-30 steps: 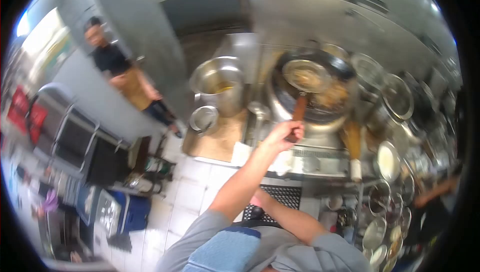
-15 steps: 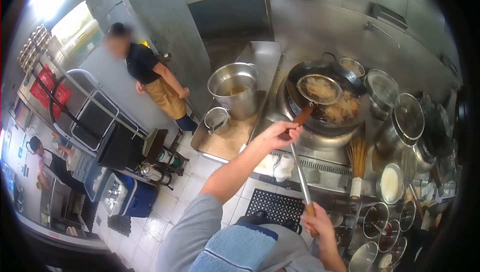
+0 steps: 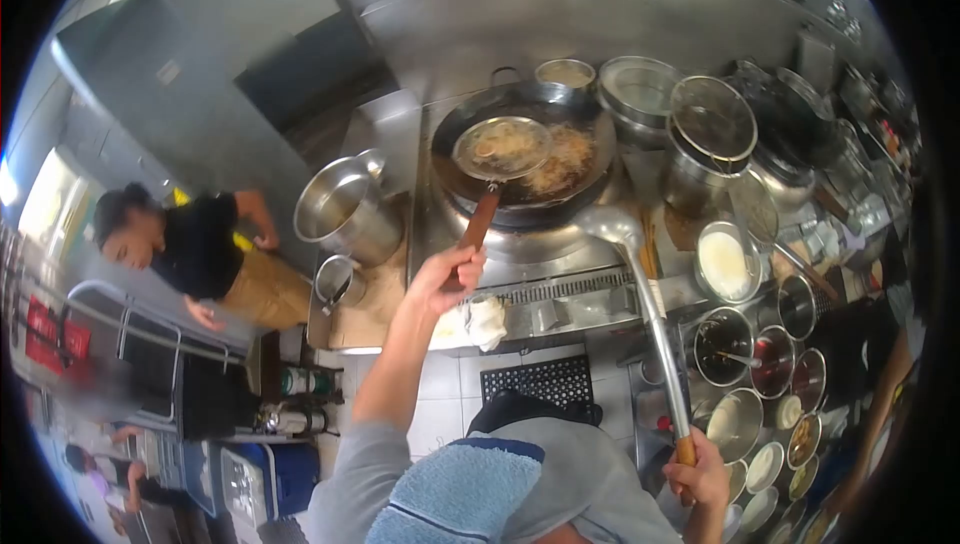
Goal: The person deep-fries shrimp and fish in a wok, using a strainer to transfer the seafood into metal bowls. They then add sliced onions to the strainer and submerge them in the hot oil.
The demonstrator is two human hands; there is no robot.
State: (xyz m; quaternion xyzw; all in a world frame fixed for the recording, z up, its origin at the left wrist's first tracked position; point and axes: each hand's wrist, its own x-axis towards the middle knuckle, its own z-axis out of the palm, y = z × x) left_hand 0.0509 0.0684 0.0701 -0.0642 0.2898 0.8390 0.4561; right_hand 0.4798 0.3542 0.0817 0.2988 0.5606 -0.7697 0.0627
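My left hand (image 3: 447, 282) is closed round the wooden handle of a strainer (image 3: 502, 149), whose round mesh head sits over the left part of a large black wok (image 3: 460, 122). Pale golden pieces of food (image 3: 560, 159) bubble in dark oil, some in the strainer and more to its right. In my right hand (image 3: 700, 474) is the wooden end of a long metal ladle (image 3: 655, 314). Its bowl hangs just right of the wok's front rim, over the stove edge. What the ladle bowl holds, if anything, I cannot make out.
At left stand a big steel pot (image 3: 345, 209) and a small pot (image 3: 338, 282). A white cloth (image 3: 485, 324) lies on the stove's front edge. Right of the wok are strainers on pots (image 3: 712, 124), a white-filled bowl (image 3: 725, 262) and several sauce containers (image 3: 722, 344). A person (image 3: 215, 254) stands at left.
My view has turned to the right. The ladle has swung from under the left forearm to the wok's right side, apart from the strainer. The person at left now bends forward.
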